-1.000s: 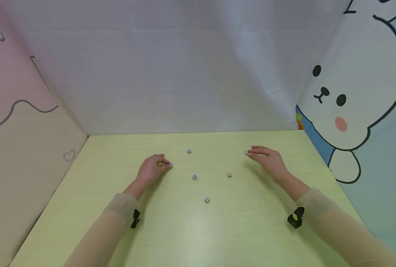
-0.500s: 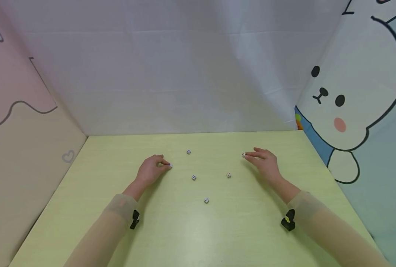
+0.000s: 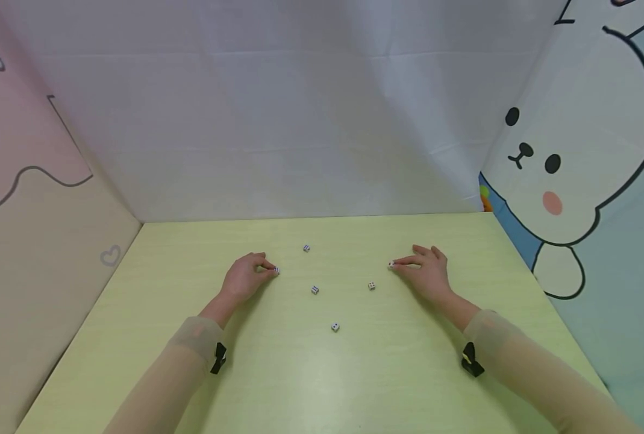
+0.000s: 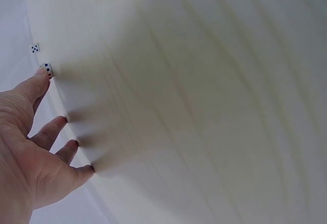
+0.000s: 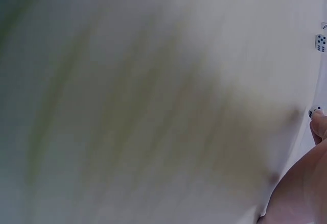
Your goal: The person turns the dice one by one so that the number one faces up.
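Note:
My left hand [image 3: 243,279] pinches a small white die [image 3: 277,270] between thumb and finger at the tabletop. In the left wrist view the thumb covers part of this die [image 4: 47,70], while the other fingertips meet the wood. Across the table, my right hand [image 3: 426,272] holds another white die [image 3: 391,264] by its thumb and a fingertip, its other fingers spread apart. Between the two hands lie a die [image 3: 306,248] near the back, one [image 3: 314,290] left of centre, and one [image 3: 372,286] close to the right hand. A further die [image 3: 335,327] lies nearest me.
The pale wooden table [image 3: 322,386] ends at a hanging white cloth [image 3: 300,120] behind. Printed panels stand on both sides, with a cartoon animal [image 3: 576,132] on the right one. Black wrist devices [image 3: 472,360] are strapped over both sleeves.
My right hand has come left and toward me with its die, and its upper fingers have spread. The left hand and the loose dice stay put.

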{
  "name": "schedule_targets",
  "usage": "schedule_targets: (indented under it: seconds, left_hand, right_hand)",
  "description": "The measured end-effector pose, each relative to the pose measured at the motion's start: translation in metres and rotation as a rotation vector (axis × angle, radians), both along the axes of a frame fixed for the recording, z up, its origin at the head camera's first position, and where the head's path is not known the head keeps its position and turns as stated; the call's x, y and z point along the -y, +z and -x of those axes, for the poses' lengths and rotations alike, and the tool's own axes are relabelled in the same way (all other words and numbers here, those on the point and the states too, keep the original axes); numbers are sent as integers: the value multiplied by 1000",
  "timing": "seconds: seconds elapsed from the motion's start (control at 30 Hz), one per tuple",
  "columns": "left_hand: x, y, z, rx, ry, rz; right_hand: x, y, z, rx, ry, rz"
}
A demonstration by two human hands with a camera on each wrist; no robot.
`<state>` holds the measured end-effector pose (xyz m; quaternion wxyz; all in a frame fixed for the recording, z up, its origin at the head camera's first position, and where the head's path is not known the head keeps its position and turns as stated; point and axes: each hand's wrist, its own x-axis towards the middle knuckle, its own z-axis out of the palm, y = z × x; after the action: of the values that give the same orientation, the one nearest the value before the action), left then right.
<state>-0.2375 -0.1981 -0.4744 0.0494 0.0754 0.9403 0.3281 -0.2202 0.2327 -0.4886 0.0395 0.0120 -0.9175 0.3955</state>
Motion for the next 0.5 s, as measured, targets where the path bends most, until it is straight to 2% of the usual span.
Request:
schedule_targets:
  seconds: [0.27,0.5]
  left_hand:
    - [0,0,-1,-1,-3,2]
    - [0,1,0,-3,-4,1]
  right_hand:
    - [-3,-1,-2,-17,32,-82]
    - [-5,1,-4,-43,74,-115]
